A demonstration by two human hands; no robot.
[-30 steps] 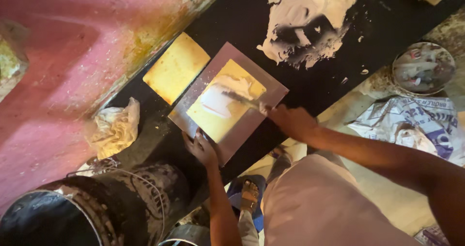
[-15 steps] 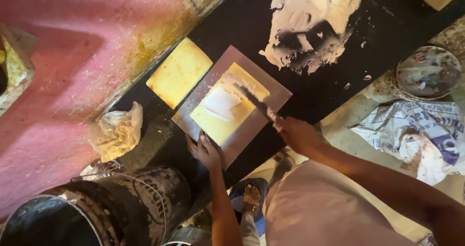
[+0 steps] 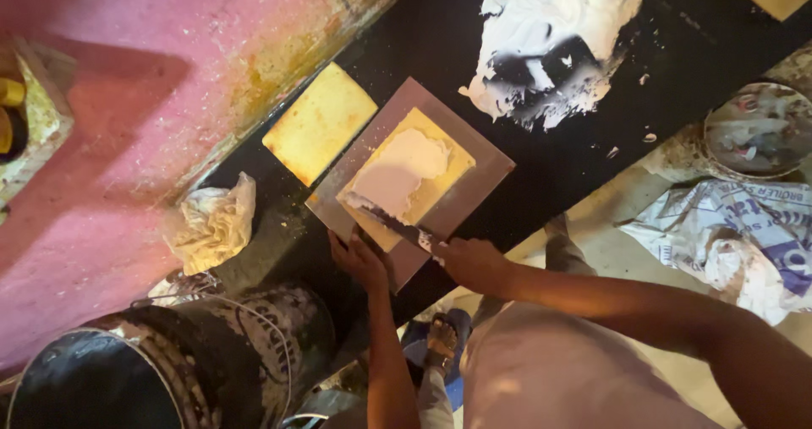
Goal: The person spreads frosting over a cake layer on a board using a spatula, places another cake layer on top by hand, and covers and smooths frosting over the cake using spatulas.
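The right hand is closed around the handle of a narrow metal putty knife. The blade lies flat on a pale yellow square tile, its tip at the tile's lower left edge, with white paste on the blade end. A patch of smooth white paste covers most of the tile's face. The tile rests on a grey square board, set cornerwise on the black tabletop.

The left hand is pressed against the near edge of the grey board, fingers spread and curled onto its rim, holding it in place. The two hands are apart, a short gap between them, both at the board's near corner.

A second yellow square tile, bare, lies on the tabletop just beside the board's far left edge. A large mound of white paste, partly scraped through to the black surface, sits farther along the tabletop, well apart from the board. A crumpled cream cloth lies at the tabletop's left edge. A dark, paste-stained round bucket stands below it. A paste-smeared round lid and crumpled printed sacks lie to the right. A stained pink wall surface runs along the tabletop's far side.
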